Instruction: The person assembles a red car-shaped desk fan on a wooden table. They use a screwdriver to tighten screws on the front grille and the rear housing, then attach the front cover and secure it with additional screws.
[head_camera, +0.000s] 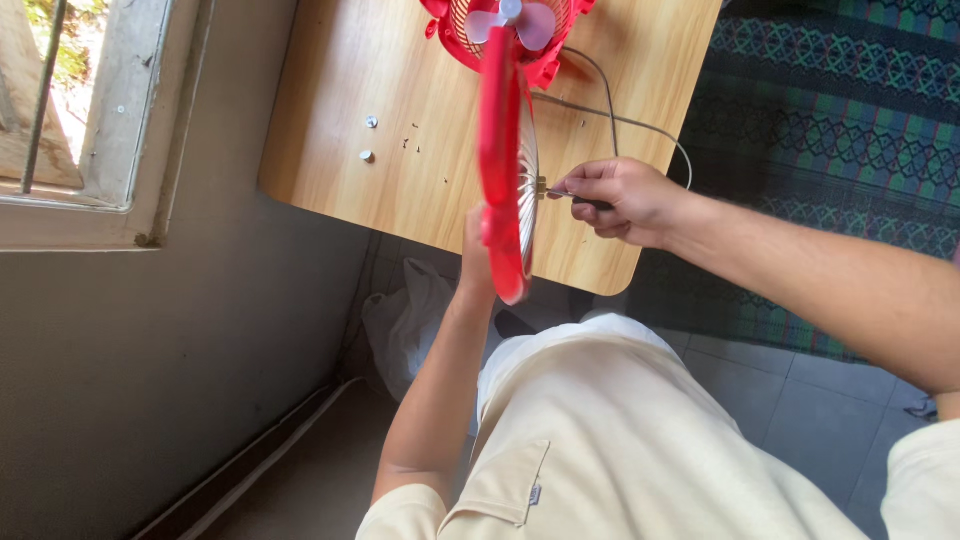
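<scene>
A red fan grille (503, 160) with a wire mesh stands on edge over the near side of a wooden table (330, 120). My left hand (475, 255) grips the grille's lower rim from behind and is mostly hidden by it. My right hand (620, 198) holds a screwdriver (575, 199) by its dark handle, tip against the centre of the mesh. The rest of the red fan (510, 30), with pale blades, sits at the table's far edge.
Two small round metal parts (368, 138) and several tiny screws (410, 146) lie on the table's left half. A grey cable (625, 120) curves across the right side. A patterned dark cloth (830, 110) lies to the right, a window (70, 110) to the left.
</scene>
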